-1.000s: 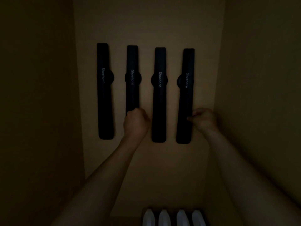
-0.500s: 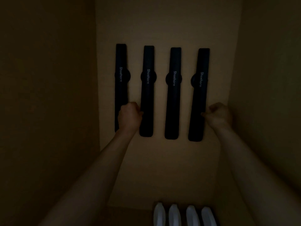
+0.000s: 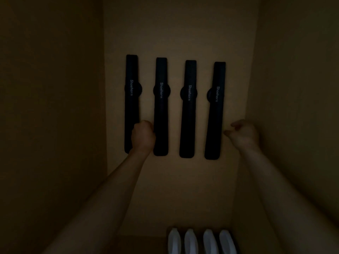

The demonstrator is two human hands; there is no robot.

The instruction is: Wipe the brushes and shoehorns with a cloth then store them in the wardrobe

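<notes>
Four black shoehorns [image 3: 187, 109] hang upright mid-frame on the wardrobe's back panel [image 3: 179, 33], long axes vertical; the left hand [image 3: 143, 137] is fisted between the two leftmost, the right hand [image 3: 242, 134], loosely curled and holding nothing, just right of the rightmost.

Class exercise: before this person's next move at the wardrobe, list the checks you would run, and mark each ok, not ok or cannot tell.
1. All four shoehorns hang upright on the back panel: ok.
2. Left hand free of the shoehorns: cannot tell; its fist overlaps the leftmost shoehorn.
3. Right hand clear of the rightmost shoehorn: ok.
4. Cloth in view: not ok.
5. Brushes stored: cannot tell; only four white objects below.
</notes>
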